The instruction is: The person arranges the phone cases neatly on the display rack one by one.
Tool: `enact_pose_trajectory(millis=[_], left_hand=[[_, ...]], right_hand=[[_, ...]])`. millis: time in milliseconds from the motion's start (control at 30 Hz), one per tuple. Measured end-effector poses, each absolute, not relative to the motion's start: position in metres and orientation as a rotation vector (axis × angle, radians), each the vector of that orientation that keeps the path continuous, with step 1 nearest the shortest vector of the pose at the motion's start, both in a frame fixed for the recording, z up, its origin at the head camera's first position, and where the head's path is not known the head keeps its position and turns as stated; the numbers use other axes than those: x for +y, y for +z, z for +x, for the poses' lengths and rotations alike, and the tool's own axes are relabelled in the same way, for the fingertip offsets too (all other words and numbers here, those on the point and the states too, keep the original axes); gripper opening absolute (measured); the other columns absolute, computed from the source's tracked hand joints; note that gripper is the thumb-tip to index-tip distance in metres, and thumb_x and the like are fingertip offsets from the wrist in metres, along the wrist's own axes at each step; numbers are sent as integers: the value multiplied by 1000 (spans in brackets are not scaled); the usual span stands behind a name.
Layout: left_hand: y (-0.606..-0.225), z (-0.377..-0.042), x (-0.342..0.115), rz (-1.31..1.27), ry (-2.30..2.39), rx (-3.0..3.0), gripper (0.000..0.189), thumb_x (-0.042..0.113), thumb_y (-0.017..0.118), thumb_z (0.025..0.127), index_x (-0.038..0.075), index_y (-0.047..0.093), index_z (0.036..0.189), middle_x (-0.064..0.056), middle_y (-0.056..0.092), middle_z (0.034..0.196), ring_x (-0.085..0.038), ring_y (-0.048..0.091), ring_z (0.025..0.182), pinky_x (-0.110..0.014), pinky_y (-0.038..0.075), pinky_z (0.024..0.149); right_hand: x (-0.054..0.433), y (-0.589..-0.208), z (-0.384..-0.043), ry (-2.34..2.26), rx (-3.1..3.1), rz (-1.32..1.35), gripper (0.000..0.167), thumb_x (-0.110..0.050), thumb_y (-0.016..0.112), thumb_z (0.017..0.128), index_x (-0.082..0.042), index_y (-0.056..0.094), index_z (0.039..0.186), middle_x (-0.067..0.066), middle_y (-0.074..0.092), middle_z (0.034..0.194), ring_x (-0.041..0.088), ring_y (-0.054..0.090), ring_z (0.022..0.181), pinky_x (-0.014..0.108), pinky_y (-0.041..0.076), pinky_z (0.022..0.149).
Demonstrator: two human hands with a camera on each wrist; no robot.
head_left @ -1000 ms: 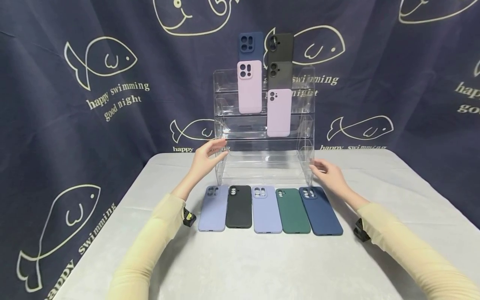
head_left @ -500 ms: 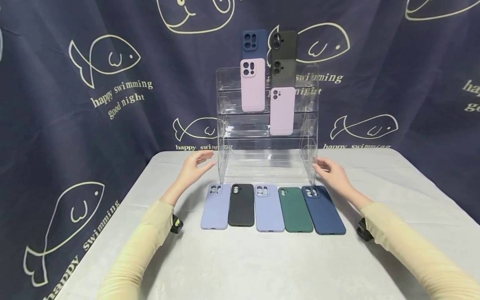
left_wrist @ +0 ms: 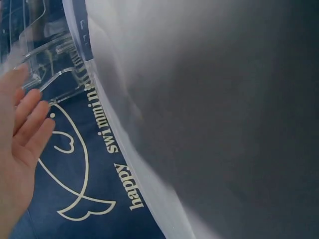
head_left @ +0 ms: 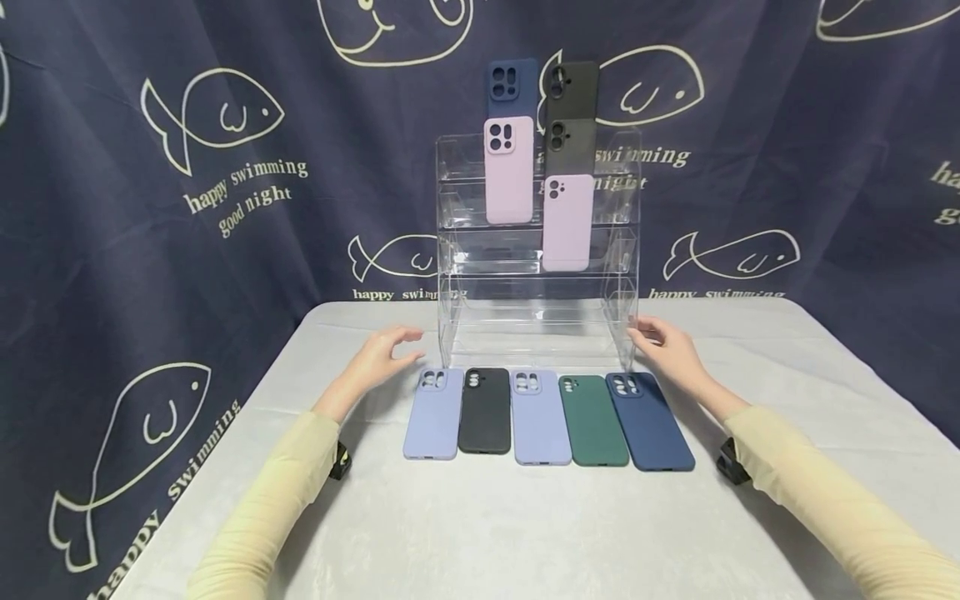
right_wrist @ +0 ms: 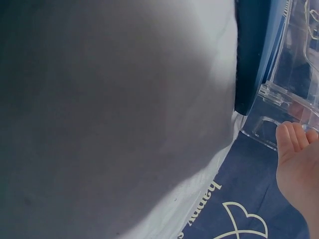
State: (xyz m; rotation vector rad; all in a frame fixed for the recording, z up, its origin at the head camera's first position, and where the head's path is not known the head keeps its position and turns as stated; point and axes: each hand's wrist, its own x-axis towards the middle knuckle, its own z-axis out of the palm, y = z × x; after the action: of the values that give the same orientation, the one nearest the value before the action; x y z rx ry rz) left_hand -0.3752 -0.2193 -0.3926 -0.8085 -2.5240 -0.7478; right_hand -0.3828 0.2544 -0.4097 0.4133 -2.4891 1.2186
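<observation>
My left hand (head_left: 378,354) hovers left of the clear tiered rack (head_left: 487,337), fingers loosely extended and holding nothing. At the rack's right side, my right hand (head_left: 671,346) has its fingertips against the clear side panel; the right wrist view shows these fingers (right_wrist: 286,142) fairly straight. A row of phone cases lies in front: light blue (head_left: 432,423), black (head_left: 483,421), another light blue (head_left: 542,427), green (head_left: 594,427) and navy (head_left: 654,432). Higher up, the rack bears a navy case (head_left: 528,104), two pink cases (head_left: 510,192) and two dark cases (head_left: 576,100).
A pale cloth covers the table (head_left: 480,533). Behind it hangs a navy curtain (head_left: 247,283) printed with fish and lettering. Black wrist cameras (head_left: 340,461) sit under both cream sleeves (head_left: 251,512).
My left hand has drawn away from the rack's left side, moving left and down toward the table. The right hand stays at the right panel. The whole view has shifted slightly.
</observation>
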Motion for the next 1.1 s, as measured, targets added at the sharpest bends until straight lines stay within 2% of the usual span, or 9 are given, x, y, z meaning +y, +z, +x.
enact_pose_trajectory(millis=[100,167,333,533,767,833,900,1000,1100], left_hand=[[-396,-374,-220,-824,-730,-2556,33,15,69,85,-2,63,113,-16,66,112,-32,63,102,-43,53,92],[-398,-373,-218,-836,-743,-2607,35,14,67,86,-2,61,116,-17,65,115,-32,62,103,-44,52,93],[-403,-370,-215,-831,-772,-2781,42,15,65,87,-4,55,123,-20,61,121,-34,60,108,-46,50,95],[-408,-368,-213,-789,-878,-2898,41,13,64,88,-9,54,122,-23,63,116,-35,60,109,-46,46,101],[-411,-369,-211,-762,-905,-2948,39,13,66,86,-9,58,117,-23,65,112,-34,63,103,-43,50,95],[-410,-368,-210,-752,-894,-2962,39,14,67,85,-8,59,116,-22,65,111,-33,63,100,-42,51,94],[-410,-368,-210,-743,-873,-2972,38,15,68,84,-8,61,114,-21,66,109,-32,64,97,-42,52,91],[-409,-367,-210,-723,-829,-2989,35,17,68,84,-6,65,109,-18,66,102,-29,61,92,-41,52,88],[-409,-367,-211,-704,-806,-3000,31,18,68,83,-4,67,106,-15,63,96,-26,57,89,-39,51,84]], right_hand=[[254,-409,-383,1218,-2484,424,42,-25,56,95,6,54,123,28,61,116,41,60,105,5,47,83],[254,-408,-383,1215,-2478,428,41,-24,55,95,6,54,123,28,61,116,41,60,105,-4,39,78],[254,-408,-384,1213,-2472,429,41,-24,56,95,7,55,122,28,61,116,41,60,104,-4,39,78],[253,-410,-385,1225,-2465,427,41,-23,56,94,8,54,122,29,61,115,41,60,104,-6,37,76],[254,-412,-386,1205,-2469,426,41,-23,56,94,8,55,121,28,61,115,40,60,104,-3,41,78],[254,-412,-386,1192,-2473,419,40,-23,56,94,7,55,121,27,62,115,33,62,102,0,44,80],[254,-411,-386,1182,-2477,411,40,-24,56,94,6,56,121,26,62,114,15,63,97,3,46,82],[253,-411,-386,1177,-2475,410,41,-24,56,94,6,56,121,26,63,114,-13,53,89,2,45,82],[253,-411,-386,1188,-2469,419,42,-24,56,94,7,55,121,27,62,114,-25,43,84,-3,41,80]])
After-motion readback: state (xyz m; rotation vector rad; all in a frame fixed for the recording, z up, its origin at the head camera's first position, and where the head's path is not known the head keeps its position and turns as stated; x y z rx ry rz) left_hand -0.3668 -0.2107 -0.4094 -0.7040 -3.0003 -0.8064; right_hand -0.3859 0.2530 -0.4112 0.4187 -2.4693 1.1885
